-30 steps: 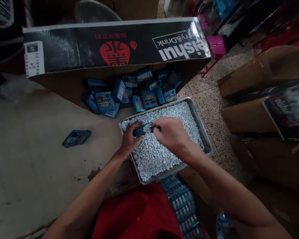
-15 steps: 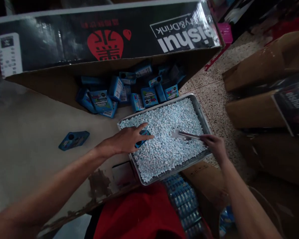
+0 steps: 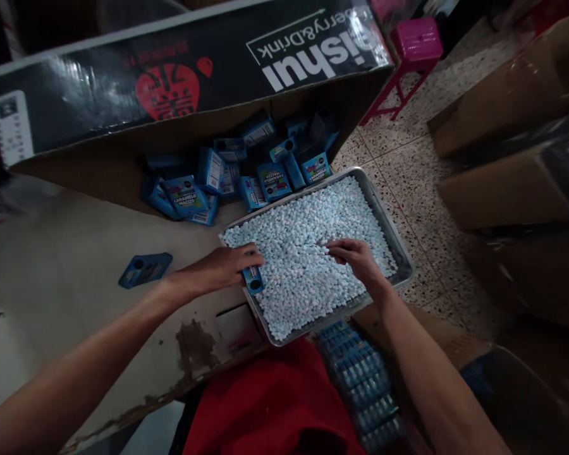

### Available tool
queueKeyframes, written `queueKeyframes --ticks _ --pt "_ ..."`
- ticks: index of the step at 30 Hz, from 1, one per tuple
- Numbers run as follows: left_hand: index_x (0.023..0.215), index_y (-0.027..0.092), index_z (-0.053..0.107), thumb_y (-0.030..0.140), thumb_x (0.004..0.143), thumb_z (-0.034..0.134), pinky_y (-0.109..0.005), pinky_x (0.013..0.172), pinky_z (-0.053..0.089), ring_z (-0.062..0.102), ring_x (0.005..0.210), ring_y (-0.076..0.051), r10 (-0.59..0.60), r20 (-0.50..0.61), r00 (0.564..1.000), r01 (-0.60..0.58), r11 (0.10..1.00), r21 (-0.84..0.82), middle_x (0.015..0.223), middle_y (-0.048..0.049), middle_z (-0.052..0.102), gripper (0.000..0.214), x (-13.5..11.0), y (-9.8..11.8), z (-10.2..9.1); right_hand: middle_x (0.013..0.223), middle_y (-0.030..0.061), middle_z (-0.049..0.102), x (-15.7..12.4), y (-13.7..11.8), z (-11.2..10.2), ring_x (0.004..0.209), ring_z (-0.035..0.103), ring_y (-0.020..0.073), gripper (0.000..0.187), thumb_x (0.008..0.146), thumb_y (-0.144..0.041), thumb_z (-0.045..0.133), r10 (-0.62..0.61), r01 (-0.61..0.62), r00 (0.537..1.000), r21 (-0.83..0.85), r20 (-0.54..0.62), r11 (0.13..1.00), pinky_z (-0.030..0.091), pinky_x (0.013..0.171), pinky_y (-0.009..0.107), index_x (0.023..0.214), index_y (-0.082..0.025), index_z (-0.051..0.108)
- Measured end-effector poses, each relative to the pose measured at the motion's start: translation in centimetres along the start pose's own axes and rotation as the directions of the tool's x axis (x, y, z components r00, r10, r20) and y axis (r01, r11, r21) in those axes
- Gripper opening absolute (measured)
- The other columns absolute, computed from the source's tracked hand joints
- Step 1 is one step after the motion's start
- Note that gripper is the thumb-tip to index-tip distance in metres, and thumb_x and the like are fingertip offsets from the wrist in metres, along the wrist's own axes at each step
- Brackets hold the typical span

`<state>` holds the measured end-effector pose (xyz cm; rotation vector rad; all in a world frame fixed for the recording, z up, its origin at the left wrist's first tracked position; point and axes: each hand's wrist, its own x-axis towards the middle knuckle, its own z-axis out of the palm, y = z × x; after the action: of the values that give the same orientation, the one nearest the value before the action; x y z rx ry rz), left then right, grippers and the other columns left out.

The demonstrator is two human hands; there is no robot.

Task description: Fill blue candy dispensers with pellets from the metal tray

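A metal tray (image 3: 384, 208) is filled with small pale blue and white candies (image 3: 303, 284). Over its left edge, my left hand (image 3: 234, 264) is closed around a small blue candy box (image 3: 253, 280), tilted above the candies. My right hand (image 3: 353, 254) is low over the middle of the tray, fingers pinched on a metal scoop (image 3: 313, 244). Most of the scoop is hidden by candies and by the hand. A flattened blue box (image 3: 145, 270) lies on the table to the left.
Behind the tray, a black printed carton (image 3: 227, 69) lies on its side with several blue candy boxes (image 3: 184, 194) in its mouth. The worn table (image 3: 76, 253) extends left. Brown cartons (image 3: 497, 196) and a pink stool (image 3: 417, 44) stand right. Blue packs (image 3: 355, 379) are stacked below.
My right hand has moved left over the tray, pushing the scoop into the candies. My left hand has drawn back slightly left, closed round the box and turned it. The view has shifted.
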<state>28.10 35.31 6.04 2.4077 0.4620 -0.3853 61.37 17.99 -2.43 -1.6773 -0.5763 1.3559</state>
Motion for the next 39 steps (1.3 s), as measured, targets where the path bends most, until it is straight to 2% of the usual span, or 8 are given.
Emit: queueKeyframes --ticks 7,11,15,18,22,31,36,39 --pt "0.109 0.026 0.064 0.036 0.085 0.068 -0.028 0.077 0.046 0.067 0.104 -0.022 -0.214 -0.238 0.948 0.199 0.976 -0.084 0.116 -0.0014 0.068 0.026 -0.7 2.9 -0.7 0.061 0.0014 0.066 -5.5 -7.7 0.6 0.050 0.052 0.0099 0.026 0.068 -0.036 0.084 0.060 -0.053 0.994 -0.079 0.086 0.995 0.034 0.047 0.024 0.083 -0.016 0.080" --pt "0.105 0.025 0.064 0.035 0.085 0.072 -0.029 0.071 0.045 0.067 0.098 -0.022 -0.214 -0.276 0.937 0.216 0.976 -0.023 0.111 -0.0024 0.069 0.024 0.3 4.8 -0.3 0.065 0.0021 0.071 -6.6 -10.4 2.2 0.050 0.056 0.0113 0.018 0.078 -0.031 0.074 -0.049 0.066 0.997 -0.303 0.065 0.951 0.041 0.049 0.025 0.088 -0.017 0.081" --pt "0.104 0.026 0.063 0.031 0.085 0.073 -0.030 0.058 0.039 0.067 0.091 -0.023 -0.175 -0.294 0.940 0.223 0.965 0.137 0.110 -0.0031 0.068 0.022 1.8 5.5 0.4 0.084 0.0041 0.079 -7.7 -13.6 4.3 0.073 0.071 0.0182 0.018 0.085 -0.018 0.064 -0.330 0.313 0.938 -0.661 0.104 0.682 0.053 0.072 0.031 0.089 -0.021 0.082" --pt "0.105 0.025 0.064 0.032 0.085 0.074 -0.030 0.055 0.036 0.067 0.087 -0.024 -0.159 -0.324 0.933 0.227 0.956 0.184 0.109 -0.0040 0.068 0.024 2.7 5.4 0.7 0.093 0.0051 0.080 -8.3 -15.8 5.6 0.089 0.073 0.0228 0.021 0.086 -0.013 0.063 -0.393 0.385 0.896 -0.800 0.205 0.460 0.053 0.084 0.036 0.089 -0.022 0.082" --pt "0.106 0.024 0.065 0.029 0.081 0.079 -0.029 0.056 0.035 0.067 0.089 -0.025 -0.160 -0.362 0.918 0.228 0.962 0.151 0.112 -0.0058 0.068 0.029 3.3 5.1 0.3 0.091 0.0044 0.080 -8.2 -16.7 5.5 0.084 0.073 0.0216 0.021 0.086 -0.013 0.063 -0.406 0.375 0.892 -0.826 0.198 0.421 0.053 0.078 0.033 0.091 -0.022 0.081" --pt "0.105 0.025 0.067 0.030 0.082 0.078 -0.030 0.069 0.045 0.068 0.099 -0.024 -0.211 -0.463 0.861 0.238 0.971 0.000 0.111 -0.0030 0.067 0.025 3.6 4.0 0.5 0.070 0.0013 0.073 -9.1 -15.1 1.9 0.055 0.064 0.0149 0.020 0.088 -0.032 0.067 -0.266 0.185 0.963 -0.617 -0.041 0.765 0.048 0.056 0.027 0.097 -0.022 0.082" --pt "0.104 0.026 0.071 0.023 0.080 0.076 -0.030 0.082 0.050 0.067 0.103 -0.023 -0.320 -0.597 0.735 0.263 0.947 -0.184 0.110 -0.0024 0.069 0.025 2.8 3.4 1.0 0.057 0.0034 0.067 -9.9 -6.1 -7.4 0.053 0.061 0.0197 0.028 0.080 -0.040 0.067 -0.215 -0.077 0.921 -0.691 -0.326 0.718 0.045 0.055 0.031 0.088 -0.019 0.082" --pt "0.097 0.024 0.071 0.026 0.073 0.083 -0.029 0.081 0.051 0.067 0.098 -0.021 -0.388 -0.629 0.674 0.175 0.911 -0.374 0.102 -0.0019 0.067 0.027 2.5 2.9 1.8 0.054 0.0035 0.065 -8.4 0.6 -8.4 0.050 0.058 0.0195 0.035 0.072 -0.049 0.072 -0.072 -0.166 0.918 -0.541 -0.391 0.824 0.041 0.050 0.030 0.083 -0.016 0.081"
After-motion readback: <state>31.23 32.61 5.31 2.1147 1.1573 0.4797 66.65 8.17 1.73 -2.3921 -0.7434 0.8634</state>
